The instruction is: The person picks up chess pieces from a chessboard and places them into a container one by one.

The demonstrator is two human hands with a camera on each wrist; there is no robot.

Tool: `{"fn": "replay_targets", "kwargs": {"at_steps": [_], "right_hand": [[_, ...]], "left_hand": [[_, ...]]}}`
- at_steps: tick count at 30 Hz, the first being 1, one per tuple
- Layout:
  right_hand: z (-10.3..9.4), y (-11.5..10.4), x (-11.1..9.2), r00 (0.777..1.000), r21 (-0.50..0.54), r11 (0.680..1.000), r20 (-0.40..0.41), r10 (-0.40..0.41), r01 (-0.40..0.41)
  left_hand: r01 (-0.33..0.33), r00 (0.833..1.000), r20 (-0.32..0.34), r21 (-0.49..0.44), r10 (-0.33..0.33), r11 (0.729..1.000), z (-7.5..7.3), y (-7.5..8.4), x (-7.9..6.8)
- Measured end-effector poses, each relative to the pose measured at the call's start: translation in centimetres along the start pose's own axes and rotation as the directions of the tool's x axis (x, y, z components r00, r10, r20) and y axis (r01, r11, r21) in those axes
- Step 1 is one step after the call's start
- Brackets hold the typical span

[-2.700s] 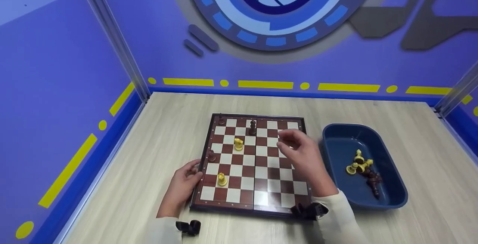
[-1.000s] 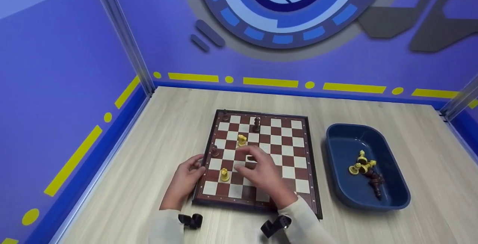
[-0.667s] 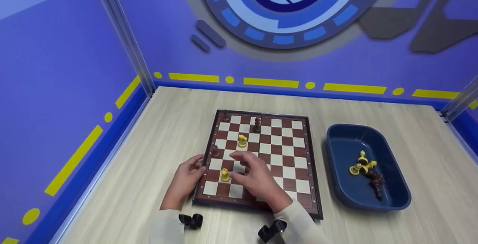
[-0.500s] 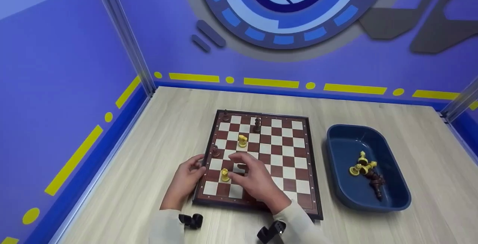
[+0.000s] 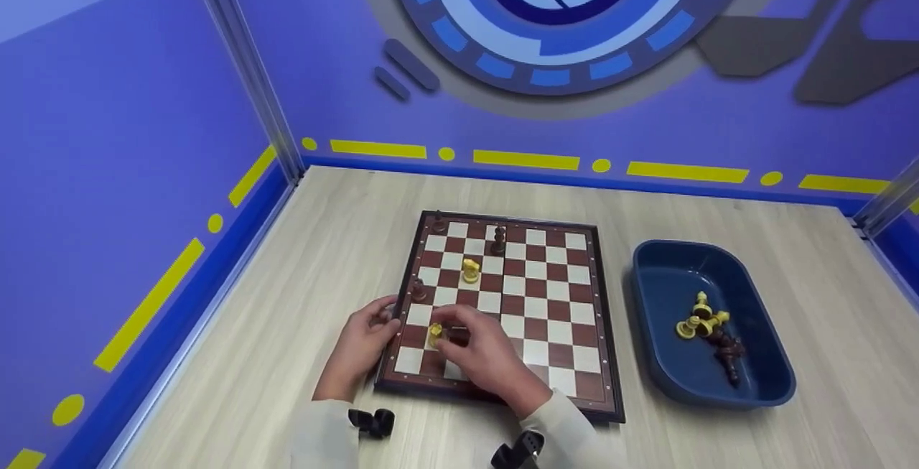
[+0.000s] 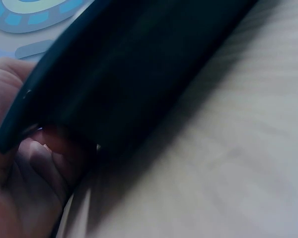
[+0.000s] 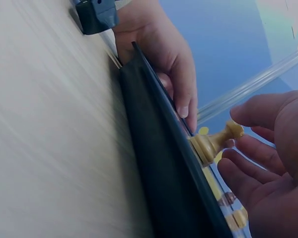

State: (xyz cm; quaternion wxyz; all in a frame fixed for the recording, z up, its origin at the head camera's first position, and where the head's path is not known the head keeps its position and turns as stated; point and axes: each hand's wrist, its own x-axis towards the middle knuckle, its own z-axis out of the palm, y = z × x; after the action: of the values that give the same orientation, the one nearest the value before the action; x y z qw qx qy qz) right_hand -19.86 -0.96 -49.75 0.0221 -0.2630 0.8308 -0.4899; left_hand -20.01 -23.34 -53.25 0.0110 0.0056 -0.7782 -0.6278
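Note:
A brown-and-white chessboard (image 5: pixel 535 286) lies on the table. My left hand (image 5: pixel 357 343) grips its left edge, thumb on top; in the left wrist view the fingers curl at the board's dark side (image 6: pixel 114 84). My right hand (image 5: pixel 482 350) is over the near left part, thumb and fingers pinching the top of a yellow chess piece with a notched, rook-like top (image 5: pixel 435 332). In the right wrist view that chess piece (image 7: pixel 206 148) still stands on the board. Also on the board are a yellow knight (image 5: pixel 470 270), a tall dark piece (image 5: pixel 498 241) and two smaller dark pieces (image 5: pixel 418 291).
Right of the board stands a dark blue tub (image 5: pixel 657 343) with yellow pieces (image 5: pixel 689 327) and dark pieces (image 5: pixel 730 354) lying in it. Blue panels (image 5: pixel 143 167) with yellow marks wall off the table's left and back. Black cameras (image 5: pixel 373 423) sit at both wrists.
My right hand has moved left from the board's right side, down to the yellow rook-like piece, and closed its thumb and fingers on it. The left hand keeps its place on the edge.

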Motion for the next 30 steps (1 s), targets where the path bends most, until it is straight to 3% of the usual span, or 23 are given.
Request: {"fn": "replay_targets", "kwargs": {"at_steps": [7,19,23,30], "right_hand": [[0.7,0.2,0.1,0.999,-0.055,0.998,-0.042,-0.018,0.016],[0.9,0.0,0.0,0.997,-0.101,0.994,-0.066,0.03,-0.037],[0.5,-0.2,0.1,0.997,-0.068,0.997,-0.069,0.021,-0.025],[-0.7,-0.4,0.2,0.995,0.007,1.0,-0.094,-0.011,0.012]], "left_hand": [[0.001,1.0,-0.004,0.009,-0.001,1.0,0.1,0.1,0.1],[0.017,1.0,-0.003,0.016,-0.017,1.0,0.1,0.3,-0.1],[0.018,1.0,0.004,0.015,-0.018,1.0,0.1,0.7,-0.2],[0.017,1.0,0.001,0.021,-0.017,1.0,0.1,0.1,0.1]]}}
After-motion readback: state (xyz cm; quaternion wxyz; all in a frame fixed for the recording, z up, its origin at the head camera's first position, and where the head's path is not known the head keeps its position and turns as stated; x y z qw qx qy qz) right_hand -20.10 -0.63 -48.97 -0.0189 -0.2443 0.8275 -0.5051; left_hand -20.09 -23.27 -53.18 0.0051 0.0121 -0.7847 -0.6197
